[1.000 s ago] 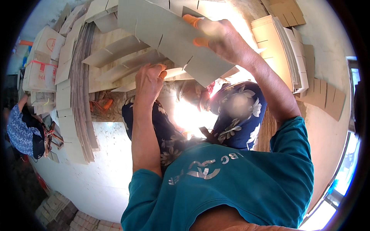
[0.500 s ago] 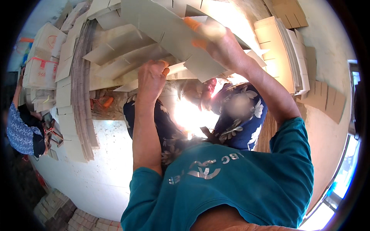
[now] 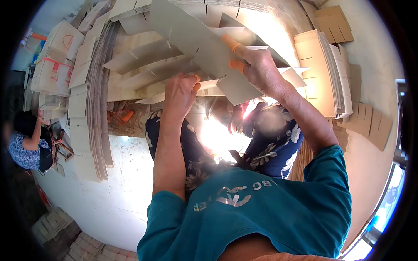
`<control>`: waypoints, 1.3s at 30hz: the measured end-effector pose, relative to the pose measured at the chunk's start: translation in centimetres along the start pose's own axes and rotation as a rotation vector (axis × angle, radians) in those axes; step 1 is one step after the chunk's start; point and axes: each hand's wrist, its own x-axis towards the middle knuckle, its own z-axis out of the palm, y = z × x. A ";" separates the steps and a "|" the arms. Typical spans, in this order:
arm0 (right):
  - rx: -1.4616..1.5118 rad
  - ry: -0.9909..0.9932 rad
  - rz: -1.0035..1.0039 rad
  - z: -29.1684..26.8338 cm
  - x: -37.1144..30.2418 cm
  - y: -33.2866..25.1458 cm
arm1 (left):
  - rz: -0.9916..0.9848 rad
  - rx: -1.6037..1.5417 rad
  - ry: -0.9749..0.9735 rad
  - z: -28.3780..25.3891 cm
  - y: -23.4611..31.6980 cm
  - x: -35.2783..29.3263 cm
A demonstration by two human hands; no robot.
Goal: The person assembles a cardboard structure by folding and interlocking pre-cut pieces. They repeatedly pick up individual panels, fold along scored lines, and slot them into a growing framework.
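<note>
My right hand (image 3: 260,67), orange covers on its fingertips, grips a long grey-brown slotted cardboard strip (image 3: 185,32). This strip slants from the upper left down to between my hands, across several other strips standing on edge. My left hand (image 3: 180,91) is closed at the near side of these, thumb and fingers pinched at the edge of a cardboard divider strip (image 3: 152,99). Exactly what lies between its fingertips is partly hidden. More upright strips (image 3: 143,56) run to the left, and some are seen behind my right hand.
Tall stacks of cardboard strips stand left (image 3: 98,104) and right (image 3: 315,71) of the work surface. Loose slotted pieces (image 3: 370,124) lean at the right. A taped carton (image 3: 56,61) is at the far left, near another person (image 3: 28,145). An orange-handled tool (image 3: 124,116) lies beside my knee.
The whole view has shifted slightly. My right hand, blurred before, is now sharper and a little lower on the strip assembly. Both hands keep their hold. The other person's arm has moved.
</note>
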 end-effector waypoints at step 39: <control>-1.362 0.287 0.809 -14.0 -22.7 21.9 | -0.205 0.114 -0.021 -2.4 -1.2 -1.5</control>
